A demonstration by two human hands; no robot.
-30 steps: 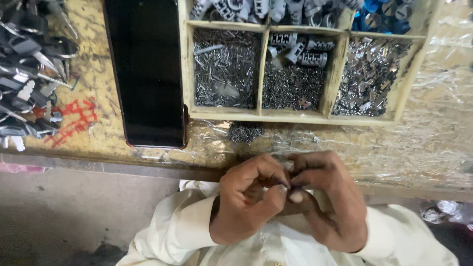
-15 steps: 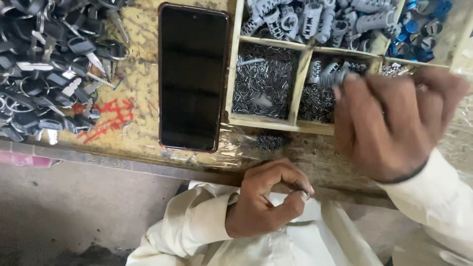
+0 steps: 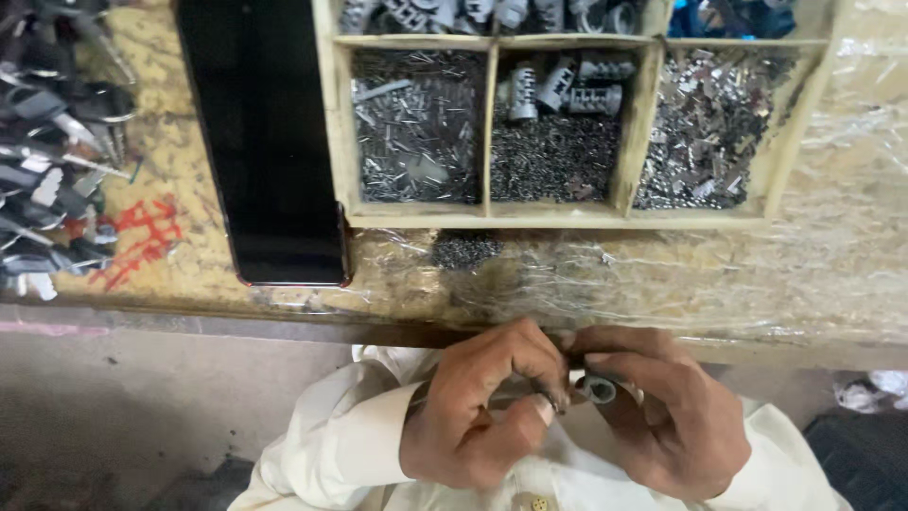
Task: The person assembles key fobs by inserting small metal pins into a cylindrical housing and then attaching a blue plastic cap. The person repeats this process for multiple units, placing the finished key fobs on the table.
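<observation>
1. Surface: a chipboard workbench point(image 3: 851, 189) runs across the upper part of the view. Its top is covered in crinkled clear plastic film, and red marks are scrawled on it at the left. Below the bench edge there is grey floor.

2. On the bench stands a pale wooden tray point(image 3: 487, 213) divided into compartments. The left compartment holds thin metal pins point(image 3: 416, 132). The middle one holds fine dark grit-like parts with several small ribbed metal cylinders point(image 3: 567, 85) lying on top. The right one holds flat shiny metal pieces point(image 3: 705, 132).

3. Just in front of the tray, a small dark heap of tiny parts point(image 3: 465, 250) lies on the film.

4. Left of the tray lies a black phone point(image 3: 260, 142), face up and screen dark. Further left is a pile of keys point(image 3: 52, 151) in metal and dark plastic.

5. Left hand point(image 3: 482, 412): curled narrow, thumb and forefinger pinched together at the tip, touching the right hand's item. What the pinch holds is too small to tell.

6. Right hand point(image 3: 662, 416): closed around a small metal cylinder point(image 3: 598, 388), whose round end shows between the fingers. This piece sits below the bench edge, over the person's lap, well apart from the tray.

7. Both wrists wear cream sleeves point(image 3: 340, 445).
</observation>
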